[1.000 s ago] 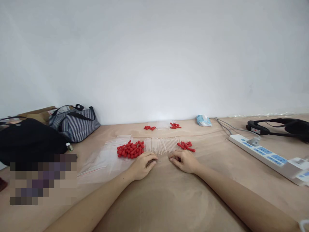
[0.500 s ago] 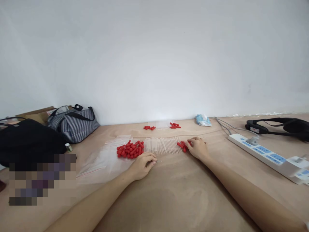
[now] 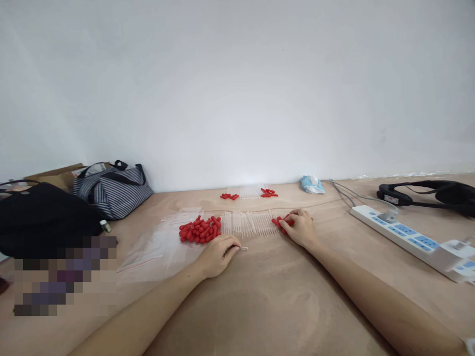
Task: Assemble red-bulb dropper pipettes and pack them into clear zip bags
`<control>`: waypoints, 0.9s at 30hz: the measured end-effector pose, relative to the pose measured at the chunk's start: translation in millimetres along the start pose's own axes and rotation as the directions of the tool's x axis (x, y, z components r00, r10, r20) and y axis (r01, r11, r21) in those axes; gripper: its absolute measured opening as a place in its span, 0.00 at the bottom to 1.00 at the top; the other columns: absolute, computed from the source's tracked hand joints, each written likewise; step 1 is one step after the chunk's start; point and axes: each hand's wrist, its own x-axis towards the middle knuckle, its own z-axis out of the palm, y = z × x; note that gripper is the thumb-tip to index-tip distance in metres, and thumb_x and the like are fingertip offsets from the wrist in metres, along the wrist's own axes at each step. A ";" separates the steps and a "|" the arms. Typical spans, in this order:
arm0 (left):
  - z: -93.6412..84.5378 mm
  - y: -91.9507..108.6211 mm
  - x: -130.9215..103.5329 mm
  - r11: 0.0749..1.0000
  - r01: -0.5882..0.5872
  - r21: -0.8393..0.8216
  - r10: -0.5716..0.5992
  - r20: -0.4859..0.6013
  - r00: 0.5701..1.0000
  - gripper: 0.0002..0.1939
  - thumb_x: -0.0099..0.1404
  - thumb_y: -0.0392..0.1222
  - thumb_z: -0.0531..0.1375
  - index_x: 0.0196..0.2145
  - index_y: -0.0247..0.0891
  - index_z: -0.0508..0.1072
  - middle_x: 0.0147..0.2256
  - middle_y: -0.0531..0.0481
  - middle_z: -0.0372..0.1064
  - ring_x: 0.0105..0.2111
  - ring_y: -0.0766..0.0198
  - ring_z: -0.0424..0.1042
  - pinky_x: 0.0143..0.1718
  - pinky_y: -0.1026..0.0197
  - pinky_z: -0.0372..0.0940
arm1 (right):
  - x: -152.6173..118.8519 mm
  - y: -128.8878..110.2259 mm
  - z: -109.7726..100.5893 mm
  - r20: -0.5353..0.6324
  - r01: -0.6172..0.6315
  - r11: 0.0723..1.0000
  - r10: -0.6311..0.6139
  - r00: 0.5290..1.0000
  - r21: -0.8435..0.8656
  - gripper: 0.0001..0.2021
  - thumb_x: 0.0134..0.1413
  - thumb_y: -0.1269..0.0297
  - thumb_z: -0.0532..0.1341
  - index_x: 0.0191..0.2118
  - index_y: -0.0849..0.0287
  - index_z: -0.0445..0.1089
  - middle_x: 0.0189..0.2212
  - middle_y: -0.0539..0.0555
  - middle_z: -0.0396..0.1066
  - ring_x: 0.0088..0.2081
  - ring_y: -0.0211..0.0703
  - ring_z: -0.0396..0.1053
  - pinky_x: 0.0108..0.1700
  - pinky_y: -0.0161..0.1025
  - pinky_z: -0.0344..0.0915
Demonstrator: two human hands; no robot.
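Observation:
My left hand [image 3: 219, 254] is closed on a thin white stick [image 3: 244, 248] whose end pokes out to the right of the fingertips. Just behind it lies a large pile of red bulb-shaped pieces [image 3: 200, 230]. A row of thin white sticks [image 3: 248, 224] spreads between that pile and a smaller group of red pieces [image 3: 276, 222]. My right hand [image 3: 301, 228] rests at this smaller group, fingers bent over the red pieces; whether one is gripped cannot be made out.
Clear plastic bags [image 3: 156, 249] lie at the left. Farther back are more sticks [image 3: 250, 192] between small red groups. A striped bag [image 3: 115, 190], a black bag [image 3: 48, 217], a small bottle [image 3: 106, 226], a blue packet [image 3: 312, 184], a power strip [image 3: 401, 231] and a black headset [image 3: 426, 195] surround them.
My right hand has shifted slightly left over the small red group, its fingers lower. My left hand has barely moved; the stick end in it looks thicker and angled slightly differently.

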 end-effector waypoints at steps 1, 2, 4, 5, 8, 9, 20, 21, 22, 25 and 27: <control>-0.5 0.8 -0.2 1.000 0.005 0.006 -0.005 0.000 1.000 0.07 0.62 0.35 0.50 0.33 0.38 0.68 0.34 0.50 0.69 0.36 0.63 0.67 0.39 0.60 0.61 | -0.2 0.6 0.7 -0.022 0.019 1.000 -0.019 1.000 0.005 0.13 0.47 0.55 0.55 0.24 0.56 0.72 0.32 0.55 0.65 0.39 0.47 0.61 0.40 0.43 0.54; -0.9 1.7 -0.5 1.000 0.011 0.013 -0.011 -0.002 1.000 0.08 0.63 0.36 0.49 0.33 0.38 0.67 0.34 0.50 0.68 0.36 0.63 0.67 0.39 0.60 0.61 | -0.3 0.9 1.2 -0.043 0.031 0.999 -0.031 0.999 0.010 0.13 0.47 0.56 0.55 0.24 0.56 0.72 0.32 0.56 0.65 0.39 0.47 0.61 0.40 0.44 0.54; -1.8 3.4 -1.0 0.999 0.024 0.027 -0.024 -0.011 1.000 0.08 0.63 0.36 0.48 0.34 0.38 0.66 0.33 0.50 0.68 0.35 0.63 0.67 0.38 0.60 0.61 | -0.2 0.9 1.0 -0.083 0.030 0.999 -0.028 0.996 0.022 0.13 0.47 0.55 0.55 0.24 0.56 0.72 0.32 0.56 0.65 0.38 0.47 0.61 0.40 0.44 0.54; -2.2 4.2 -1.2 0.999 0.028 0.033 -0.028 -0.014 1.000 0.08 0.63 0.36 0.48 0.34 0.38 0.66 0.33 0.50 0.68 0.35 0.63 0.67 0.38 0.60 0.61 | -0.1 0.4 0.5 -0.103 0.021 0.999 -0.017 0.995 0.032 0.13 0.47 0.55 0.55 0.24 0.56 0.72 0.32 0.56 0.66 0.37 0.47 0.61 0.40 0.45 0.54; -2.5 5.3 -1.6 0.999 0.026 0.038 -0.025 -0.021 0.999 0.08 0.64 0.36 0.48 0.35 0.38 0.66 0.33 0.50 0.68 0.34 0.63 0.67 0.38 0.60 0.61 | 0.0 -3.0 -1.6 -0.122 0.014 0.995 -0.001 0.993 0.103 0.14 0.47 0.54 0.54 0.25 0.58 0.70 0.30 0.55 0.67 0.35 0.46 0.62 0.40 0.44 0.55; -2.4 5.2 -1.6 0.999 0.020 0.035 -0.020 -0.026 0.999 0.08 0.64 0.36 0.48 0.35 0.38 0.66 0.33 0.50 0.68 0.34 0.63 0.67 0.38 0.61 0.61 | -0.4 -5.0 -2.0 -0.101 0.024 0.989 -0.009 0.995 0.148 0.14 0.48 0.54 0.54 0.26 0.58 0.69 0.29 0.54 0.67 0.34 0.44 0.63 0.39 0.43 0.56; 0.3 2.3 -1.0 1.000 -0.026 0.015 0.027 -0.076 0.997 0.08 0.64 0.36 0.49 0.36 0.37 0.67 0.34 0.49 0.65 0.34 0.65 0.65 0.38 0.63 0.61 | -27.4 -51.3 -5.4 0.175 0.401 0.847 -0.480 0.860 0.349 0.12 0.53 0.67 0.52 0.42 0.56 0.67 0.34 0.55 0.66 0.37 0.42 0.62 0.40 0.42 0.57; 0.3 2.5 -0.9 1.000 -0.026 0.013 0.027 -0.079 0.997 0.08 0.64 0.36 0.49 0.36 0.37 0.67 0.35 0.48 0.65 0.34 0.65 0.65 0.38 0.63 0.61 | -29.2 -54.8 -7.2 0.206 0.413 0.843 -0.498 0.843 0.345 0.11 0.53 0.67 0.53 0.41 0.55 0.68 0.34 0.55 0.66 0.37 0.42 0.62 0.40 0.42 0.56; 0.4 2.6 -0.9 1.000 -0.027 0.011 0.027 -0.080 0.996 0.08 0.64 0.36 0.49 0.36 0.37 0.67 0.35 0.48 0.65 0.34 0.65 0.65 0.38 0.63 0.61 | -30.6 -57.7 -9.1 0.230 0.419 0.841 -0.508 0.830 0.343 0.11 0.53 0.67 0.53 0.41 0.54 0.68 0.34 0.54 0.66 0.36 0.42 0.62 0.41 0.43 0.55; 0.4 3.2 -0.8 0.999 -0.031 0.008 0.031 -0.082 0.996 0.08 0.64 0.36 0.49 0.36 0.37 0.68 0.35 0.49 0.65 0.34 0.65 0.65 0.37 0.63 0.62 | -32.7 -63.0 -13.2 0.272 0.419 0.843 -0.513 0.814 0.337 0.10 0.52 0.67 0.55 0.40 0.53 0.68 0.33 0.52 0.67 0.37 0.42 0.62 0.42 0.44 0.53; 0.1 3.8 -0.7 0.999 -0.032 0.008 0.032 -0.079 0.996 0.08 0.64 0.37 0.49 0.35 0.37 0.68 0.34 0.49 0.65 0.34 0.65 0.65 0.38 0.63 0.62 | -33.0 -64.4 -14.3 0.281 0.421 0.846 -0.513 0.811 0.328 0.09 0.51 0.67 0.55 0.39 0.53 0.68 0.32 0.52 0.67 0.37 0.42 0.62 0.42 0.44 0.53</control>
